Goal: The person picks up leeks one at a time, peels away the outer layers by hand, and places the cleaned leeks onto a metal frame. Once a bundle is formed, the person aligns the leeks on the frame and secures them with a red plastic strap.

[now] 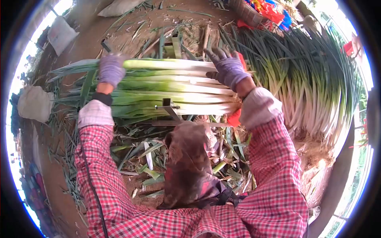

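Note:
Trimmed leeks point(174, 87) lie side by side across a metal rack point(168, 106), green leaves to the left and white ends to the right. My left hand point(111, 70), in a purple glove and a little blurred, is closed round the green part of the farthest leek point(166, 64). Over that leek's white end is my right hand point(228, 68), gloved too, its fingers spread and its thumb on the near side. Red material point(235, 117) shows by the white ends.
A large heap of untrimmed leeks point(301, 75) stands to the right. Behind it is a crate point(250, 14) with red and blue material. Cut leaves point(147, 158) litter the ground round my knee point(188, 158). Pale sacks point(35, 104) lie at the left.

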